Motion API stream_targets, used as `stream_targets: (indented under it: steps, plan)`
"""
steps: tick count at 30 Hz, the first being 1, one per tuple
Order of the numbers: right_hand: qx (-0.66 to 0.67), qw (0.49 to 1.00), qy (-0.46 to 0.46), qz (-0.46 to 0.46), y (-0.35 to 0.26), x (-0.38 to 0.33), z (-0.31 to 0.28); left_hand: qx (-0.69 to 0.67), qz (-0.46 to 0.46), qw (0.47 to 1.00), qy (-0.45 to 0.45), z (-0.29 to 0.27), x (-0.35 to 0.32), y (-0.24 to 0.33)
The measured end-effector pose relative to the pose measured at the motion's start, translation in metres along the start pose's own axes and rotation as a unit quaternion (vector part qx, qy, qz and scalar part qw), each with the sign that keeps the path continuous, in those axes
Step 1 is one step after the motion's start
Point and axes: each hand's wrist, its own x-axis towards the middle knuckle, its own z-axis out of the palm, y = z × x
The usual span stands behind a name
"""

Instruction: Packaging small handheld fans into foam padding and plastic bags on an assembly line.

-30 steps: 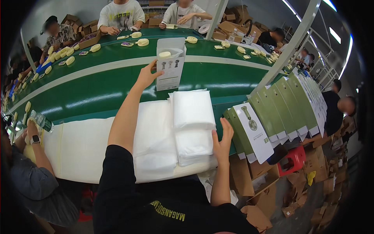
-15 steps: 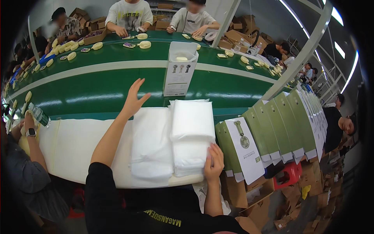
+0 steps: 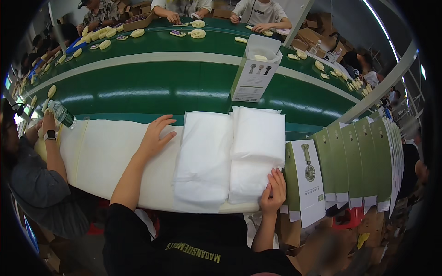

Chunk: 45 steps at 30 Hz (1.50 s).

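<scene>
Two piles of thin white plastic bags lie side by side, a left pile (image 3: 202,158) and a right pile (image 3: 258,138) with a folded upper layer. My left hand (image 3: 157,135) hovers over or rests on the padded white surface, just left of the left pile, its fingers apart and nothing in it. At the right pile's lower right edge, my right hand (image 3: 273,191) touches the bags, with its fingers stretched out. Beyond the piles an open white and green box (image 3: 255,73) stands upright on the green belt, a pale yellow item (image 3: 260,58) showing at its top.
A row of flat green and white cartons (image 3: 350,161) leans at the right. The padded white work surface (image 3: 110,152) extends left to a bottle (image 3: 63,115) and a co-worker's hand (image 3: 48,123). Pale yellow fan parts (image 3: 198,34) lie on the far green belt (image 3: 184,87), where other people work.
My left hand has come down and back from over the belt to beside the left pile. My right hand stays at the right pile. The whole view has shifted, moving things rightward.
</scene>
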Motion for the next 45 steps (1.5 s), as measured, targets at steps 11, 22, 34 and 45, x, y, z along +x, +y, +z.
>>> stream_targets:
  steps: [11, 22, 34, 45]
  plan:
    - [-0.027, 1.0, -0.002, 0.009, -0.0065, -0.0004, 0.0037, 0.136, 0.064, 0.986, -0.078, 0.0031, 0.0005, 0.0019]
    - [-0.012, 1.0, 0.005, 0.024, -0.006, 0.0004, 0.0056, 0.135, 0.045, 0.986, -0.091, 0.0001, 0.002, 0.0071]
    - [-0.002, 0.999, 0.003, 0.034, -0.0061, 0.0011, 0.0042, 0.131, 0.049, 0.985, -0.098, 0.0002, 0.0019, 0.0078]
    - [0.07, 0.996, -0.011, 0.051, 0.0016, 0.0053, -0.0013, 0.133, 0.035, 0.986, -0.094, 0.0025, 0.0018, 0.0117]
